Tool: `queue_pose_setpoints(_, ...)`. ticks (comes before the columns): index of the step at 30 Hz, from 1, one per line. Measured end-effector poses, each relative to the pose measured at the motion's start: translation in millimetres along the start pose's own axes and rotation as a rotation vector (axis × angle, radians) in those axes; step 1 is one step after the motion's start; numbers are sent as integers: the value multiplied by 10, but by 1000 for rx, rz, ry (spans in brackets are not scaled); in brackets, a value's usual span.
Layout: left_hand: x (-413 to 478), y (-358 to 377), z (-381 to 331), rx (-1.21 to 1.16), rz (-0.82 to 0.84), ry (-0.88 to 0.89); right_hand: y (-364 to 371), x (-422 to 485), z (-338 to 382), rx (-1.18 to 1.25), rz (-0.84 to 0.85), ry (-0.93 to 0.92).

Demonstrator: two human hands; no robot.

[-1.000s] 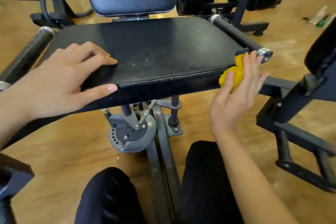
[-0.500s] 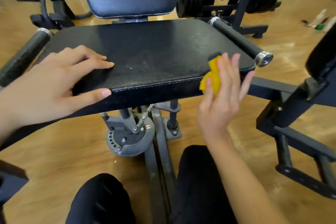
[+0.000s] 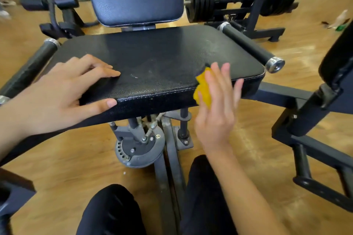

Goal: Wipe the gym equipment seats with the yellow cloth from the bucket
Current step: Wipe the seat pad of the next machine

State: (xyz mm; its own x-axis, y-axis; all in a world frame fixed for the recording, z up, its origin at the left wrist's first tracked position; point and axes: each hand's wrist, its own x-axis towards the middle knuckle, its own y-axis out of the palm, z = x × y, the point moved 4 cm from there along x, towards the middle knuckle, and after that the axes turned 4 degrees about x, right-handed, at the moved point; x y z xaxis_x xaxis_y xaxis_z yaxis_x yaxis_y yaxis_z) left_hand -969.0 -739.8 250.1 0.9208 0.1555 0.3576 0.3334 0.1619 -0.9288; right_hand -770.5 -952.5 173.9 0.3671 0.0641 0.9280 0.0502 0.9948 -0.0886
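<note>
Our cloth (image 3: pixel 202 89) sits on the near edge of the seat (image 3: pixel 162 57), right of the middle. Our right hand (image 3: pixel 215 108) pushes it there with fingers straight and spread. The seat runs long from left to right, and most of its near edge lies left of the cloth, so we think the wipe should go left. Our left hand (image 3: pixel 63 93) lies flat on the near left part, thumb on the front edge, holding nothing. It may get in the way.
</note>
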Motion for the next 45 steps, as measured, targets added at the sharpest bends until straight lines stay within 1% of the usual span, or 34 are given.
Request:
queue_pose_setpoints(2,10,3,-15,-5,-14,7,-298,127,-490,-25,-127,204)
queue_pose_setpoints(3,17,-3,-14,-11,-17,5,-390,165,-622,-11,-179,288)
queue_pose_setpoints(5,35,-1,-10,-20,-11,-1,-426,193,-684,74,-260,407)
queue_pose_setpoints(7,48,-5,-18,-19,-3,-6,-339,151,-510,133,-337,489)
queue_pose_setpoints(8,47,-10,-20,-13,-4,-11,-254,90,-351,145,-343,489)
queue_pose_setpoints(9,41,-10,-21,-7,-4,-16,-149,-3,-157,156,-309,456)
queue_pose_setpoints(11,24,-4,-12,-1,0,-25,101,-219,290,189,-140,321)
queue_pose_setpoints(13,15,0,-6,-13,8,-35,253,-383,579,175,36,126)
queue_pose_setpoints(14,15,-2,-7,-22,12,-40,258,-398,574,145,93,12)
queue_pose_setpoints(16,17,-14,-10,-25,23,-42,130,-301,299,29,153,-182)
queue_pose_setpoints(17,21,-22,-13,-22,24,-38,16,-210,91,-36,140,-202)
queue_pose_setpoints(18,27,-26,-21,-21,22,-32,-119,-95,-144,-78,94,-158)
queue_pose_setpoints(20,35,-34,-37,-24,12,-31,-346,119,-527,-94,-13,17)
queue_pose_setpoints(22,38,-37,-49,-30,5,-37,-365,174,-547,-43,-83,160)
queue_pose_setpoints(23,38,-40,-62,-37,8,-39,-286,133,-412,-5,-84,180)
queue_pose_setpoints(25,37,-57,-80,-57,25,-43,-8,-55,74,83,-13,99)
queue_pose_setpoints(27,31,-89,-79,-80,36,-43,325,-278,652,167,119,-55)
queue_pose_setpoints(29,11,-115,-62,-142,45,-54,495,-353,1004,228,174,-148)
queue_pose_setpoints(31,-25,-128,-32,-211,54,-88,450,-281,979,203,242,-235)
queue_pose_setpoints(33,-37,-127,-36,-217,63,-107,227,-150,649,62,311,-293)
queue_pose_setpoints(35,-16,-107,-60,-164,72,-100,-115,66,126,-40,281,-196)
queue_pose_setpoints(37,8,-94,-66,-117,67,-93,-388,271,-246,-58,220,-7)
queue_pose_setpoints(38,21,-95,-68,-112,60,-90,-420,311,-304,-39,179,79)
queue_pose_setpoints(40,36,-97,-73,-120,40,-77,-281,253,-149,35,105,189)
queue_pose_setpoints(41,29,-92,-71,-131,32,-77,-154,169,36,61,68,196)
queue_pose_setpoints(43,6,-95,-45,-175,17,-96,179,-68,537,107,60,152)
queue_pose_setpoints(45,9,-124,-8,-291,-1,-125,519,-272,1079,176,115,110)
